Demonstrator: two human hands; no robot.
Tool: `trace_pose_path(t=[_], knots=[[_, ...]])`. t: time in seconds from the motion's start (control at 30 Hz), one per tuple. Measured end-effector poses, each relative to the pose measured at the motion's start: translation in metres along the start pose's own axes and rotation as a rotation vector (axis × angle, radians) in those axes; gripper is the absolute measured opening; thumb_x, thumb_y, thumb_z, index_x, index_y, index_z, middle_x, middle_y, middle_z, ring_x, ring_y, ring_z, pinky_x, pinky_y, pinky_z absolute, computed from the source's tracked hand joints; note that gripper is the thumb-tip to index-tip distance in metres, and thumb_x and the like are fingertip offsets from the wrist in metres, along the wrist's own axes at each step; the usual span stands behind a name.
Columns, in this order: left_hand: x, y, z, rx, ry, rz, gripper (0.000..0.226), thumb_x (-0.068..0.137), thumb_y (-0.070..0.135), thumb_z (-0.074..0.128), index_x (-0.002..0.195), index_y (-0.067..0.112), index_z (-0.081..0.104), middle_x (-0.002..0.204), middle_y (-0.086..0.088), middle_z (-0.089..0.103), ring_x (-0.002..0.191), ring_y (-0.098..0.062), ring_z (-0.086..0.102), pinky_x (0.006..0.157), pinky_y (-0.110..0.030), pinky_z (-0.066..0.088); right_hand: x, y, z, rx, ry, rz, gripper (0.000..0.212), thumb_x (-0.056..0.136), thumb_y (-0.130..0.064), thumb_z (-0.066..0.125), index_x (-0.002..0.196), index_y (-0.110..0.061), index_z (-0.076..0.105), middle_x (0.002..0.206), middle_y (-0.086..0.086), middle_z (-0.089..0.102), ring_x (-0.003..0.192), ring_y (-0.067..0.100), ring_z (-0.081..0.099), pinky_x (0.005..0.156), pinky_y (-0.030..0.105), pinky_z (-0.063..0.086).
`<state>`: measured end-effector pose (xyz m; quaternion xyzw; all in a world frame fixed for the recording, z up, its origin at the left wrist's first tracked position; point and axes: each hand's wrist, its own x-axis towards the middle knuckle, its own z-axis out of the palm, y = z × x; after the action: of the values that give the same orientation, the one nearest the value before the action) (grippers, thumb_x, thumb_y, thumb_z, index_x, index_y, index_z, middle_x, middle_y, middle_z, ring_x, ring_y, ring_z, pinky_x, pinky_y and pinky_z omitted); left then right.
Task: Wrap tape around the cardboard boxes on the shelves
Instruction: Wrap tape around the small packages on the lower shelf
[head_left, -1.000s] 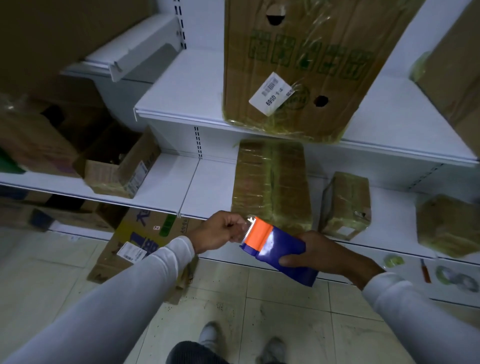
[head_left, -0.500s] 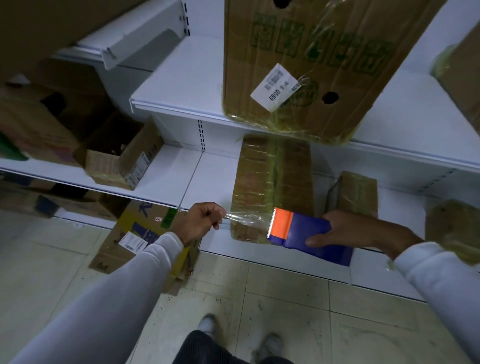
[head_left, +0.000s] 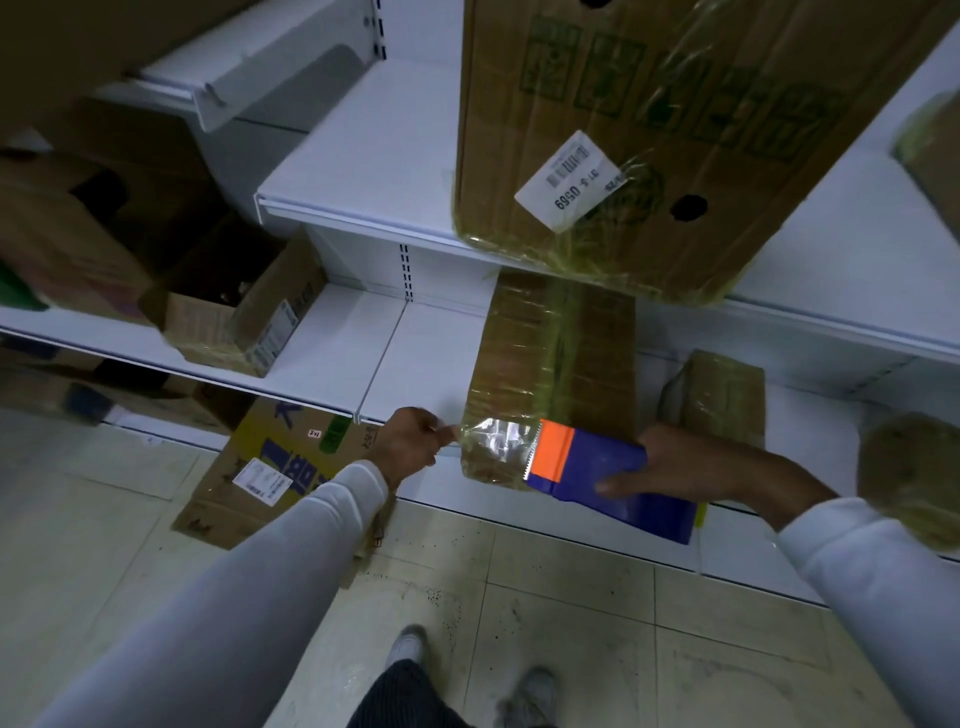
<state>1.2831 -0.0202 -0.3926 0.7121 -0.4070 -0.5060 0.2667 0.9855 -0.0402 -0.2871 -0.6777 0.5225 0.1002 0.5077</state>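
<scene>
Long tape-wrapped cardboard box (head_left: 558, 364), frame centre, axis front-to-back | left hand (head_left: 410, 447) pinches clear tape strip (head_left: 493, 434) | right hand (head_left: 691, 467) grips blue-orange dispenser (head_left: 597, 467), both at box's near end.

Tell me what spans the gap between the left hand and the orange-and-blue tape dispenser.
Head view: a clear tape strip, from left hand to dispenser.

White metal shelving (head_left: 363, 171), pale speckled floor tiles (head_left: 545, 597), dim bluish light
</scene>
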Motion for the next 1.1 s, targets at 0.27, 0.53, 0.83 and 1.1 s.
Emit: trace_pose_path(t=[0.27, 0.53, 0.83, 1.1], knots=[[-0.025, -0.005, 0.011, 0.442, 0.047, 0.671, 0.020, 0.093, 0.023, 0.060, 0.110, 0.014, 0.062, 0.096, 0.001, 0.058, 0.078, -0.015, 0.057, 0.074, -0.022, 0.044, -0.001, -0.002, 0.005, 0.040, 0.062, 0.041, 0.069, 0.065, -0.066, 0.075, 0.099, -0.006, 0.069, 0.085, 0.015, 0.072, 0.078, 0.033, 0.067, 0.068, 0.031, 0.043], [-0.010, -0.015, 0.012, 0.693, 0.039, 0.726, 0.040, 0.098, 0.020, 0.049, 0.138, 0.023, 0.048, 0.110, -0.003, 0.055, 0.087, -0.021, 0.060, 0.077, -0.017, 0.040, 0.011, -0.010, 0.015, 0.039, 0.109, 0.208, 0.056, 0.075, -0.050, 0.077, 0.102, -0.003, 0.068, 0.094, 0.019, 0.072, 0.084, 0.030, 0.069, 0.068, 0.029, 0.044], [0.017, 0.010, 0.029, 1.013, -0.158, 0.987, 0.073, 0.092, 0.052, 0.044, 0.150, 0.012, 0.024, 0.155, -0.013, 0.026, 0.142, -0.029, 0.027, 0.114, -0.046, 0.026, 0.016, -0.009, 0.019, -0.015, 0.102, 0.222, 0.048, 0.076, -0.051, 0.075, 0.103, -0.013, 0.066, 0.100, 0.008, 0.071, 0.091, 0.025, 0.067, 0.086, 0.039, 0.053], [0.029, 0.005, 0.036, 1.098, -0.171, 0.935, 0.057, 0.102, 0.042, 0.027, 0.152, 0.020, 0.011, 0.160, -0.002, 0.011, 0.147, -0.018, 0.007, 0.116, -0.032, 0.002, 0.022, -0.010, 0.018, -0.024, 0.053, 0.247, 0.049, 0.076, -0.053, 0.074, 0.107, -0.017, 0.064, 0.101, 0.003, 0.069, 0.093, 0.022, 0.065, 0.082, 0.034, 0.052]])
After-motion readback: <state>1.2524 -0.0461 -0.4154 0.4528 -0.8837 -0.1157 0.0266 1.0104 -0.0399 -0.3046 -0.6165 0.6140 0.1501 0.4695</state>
